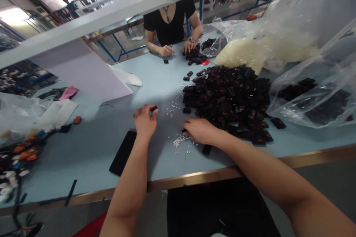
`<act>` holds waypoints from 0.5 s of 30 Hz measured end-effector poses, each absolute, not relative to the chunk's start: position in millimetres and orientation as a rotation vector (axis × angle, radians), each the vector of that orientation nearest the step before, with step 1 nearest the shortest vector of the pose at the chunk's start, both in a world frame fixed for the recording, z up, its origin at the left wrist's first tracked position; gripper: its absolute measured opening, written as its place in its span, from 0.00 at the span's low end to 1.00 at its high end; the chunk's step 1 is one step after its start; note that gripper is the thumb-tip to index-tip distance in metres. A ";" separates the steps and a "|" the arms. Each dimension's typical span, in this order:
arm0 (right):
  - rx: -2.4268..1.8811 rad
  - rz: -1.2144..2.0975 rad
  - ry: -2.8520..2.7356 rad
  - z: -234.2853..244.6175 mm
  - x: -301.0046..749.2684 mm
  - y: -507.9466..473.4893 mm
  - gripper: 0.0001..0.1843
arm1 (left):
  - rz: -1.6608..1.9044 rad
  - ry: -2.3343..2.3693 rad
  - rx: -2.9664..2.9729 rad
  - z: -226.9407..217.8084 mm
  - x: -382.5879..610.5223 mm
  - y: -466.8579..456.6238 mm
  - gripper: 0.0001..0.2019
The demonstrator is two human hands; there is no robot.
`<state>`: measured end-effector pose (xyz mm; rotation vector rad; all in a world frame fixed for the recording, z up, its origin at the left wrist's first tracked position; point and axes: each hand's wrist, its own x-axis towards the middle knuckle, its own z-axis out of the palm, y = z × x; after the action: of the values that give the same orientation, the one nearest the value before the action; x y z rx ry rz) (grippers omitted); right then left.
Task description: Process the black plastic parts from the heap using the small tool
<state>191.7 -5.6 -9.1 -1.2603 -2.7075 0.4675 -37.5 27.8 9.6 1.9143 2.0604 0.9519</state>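
Far left of the fingers, a cluster of orange, black and white items (23, 154) lies at the edge of the pale blue tabletop (83, 159). A flat black slab (122, 152) lies just left of the left hand (144, 121). The fingers of that hand (143, 110) are pressed together, pinching a small black part (153, 109) above the surface. To the right of those fingers, loose white plastic pegs (178, 142) are scattered between both hands. Well ahead of the fingers, a co-worker's hands (167, 50) rest beside a smaller pile of black parts (194, 54). The right hand (201, 131) is curled downward, its fingers (191, 126) meeting a small black piece (184, 130); a firm pinch cannot be confirmed. Just right of those fingers sits a large heap of black parts with red markings (226, 102). Further right are a bag of cream-white pegs (244, 53) and a clear plastic bag holding black parts (311, 98).
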 end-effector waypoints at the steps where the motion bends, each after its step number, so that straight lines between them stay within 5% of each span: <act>1: -1.268 0.461 -2.709 -8.8 191.6 -5.6 0.10 | 1.100 1.842 1.807 10.4 -30.0 22.6 0.07; 6: -1.279 0.351 -2.756 -8.1 188.6 -7.3 0.12 | 1.252 1.020 1.072 8.7 5.9 -2.8 0.16; 15: -1.325 0.472 -2.471 -7.1 195.6 0.0 0.12 | 1.185 0.844 0.836 4.9 17.4 -5.0 0.19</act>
<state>195.6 0.0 -7.1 -1.3249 -2.4711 0.4720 17.4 -5.0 4.9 0.8355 0.8440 1.1855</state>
